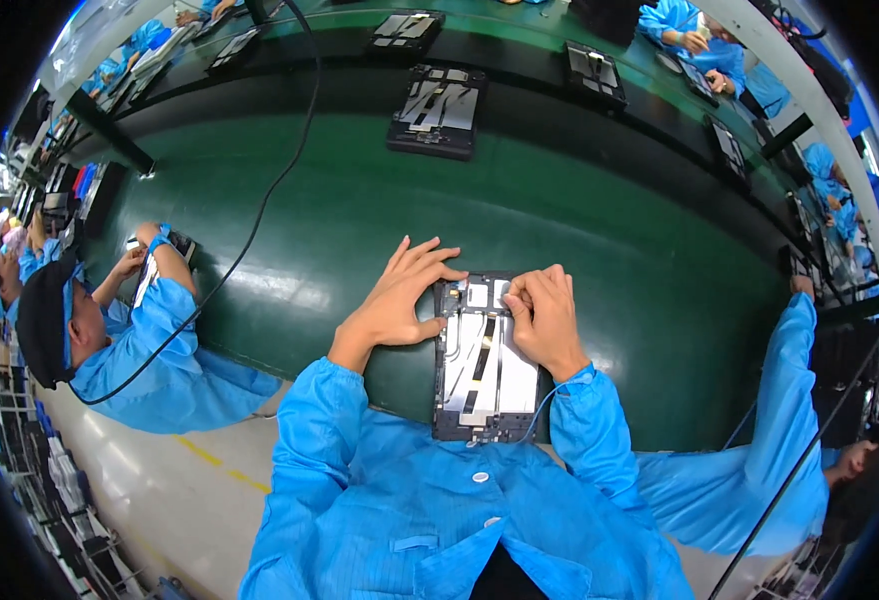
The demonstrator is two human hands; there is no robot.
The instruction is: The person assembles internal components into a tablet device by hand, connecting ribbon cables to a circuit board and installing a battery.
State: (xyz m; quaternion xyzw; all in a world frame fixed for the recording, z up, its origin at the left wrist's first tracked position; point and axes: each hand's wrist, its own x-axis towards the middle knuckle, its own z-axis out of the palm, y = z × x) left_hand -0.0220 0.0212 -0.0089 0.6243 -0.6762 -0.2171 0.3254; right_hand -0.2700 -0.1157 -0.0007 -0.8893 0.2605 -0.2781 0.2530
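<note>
Centrally, on the wide green work table (559,230), near its near edge, lay an opened dark rectangular tablet chassis (484,360), its far-left corner steadied by the spread left hand (399,300), the right hand (544,320) pinching something small at its far edge.

The right hand (544,315) is covering the upper right corner of the opened black tablet with silver inner plates (484,365), so whatever its pinched fingertips are gripping there isn't showing. The left hand (399,295) is hiding the tablet's upper left edge under its fingers. The tablet's bottom edge is slipping behind the blue smock sleeve (579,420), and the thin blue wrist cord (542,405) is vanishing there too. Parts inside the tablet are too small to make out. The co-worker in the blue smock on the right (749,450) is getting cut off by the dark rim. The far opened tablets on the green conveyor belt (434,105) are blurring into plain shapes.
</note>
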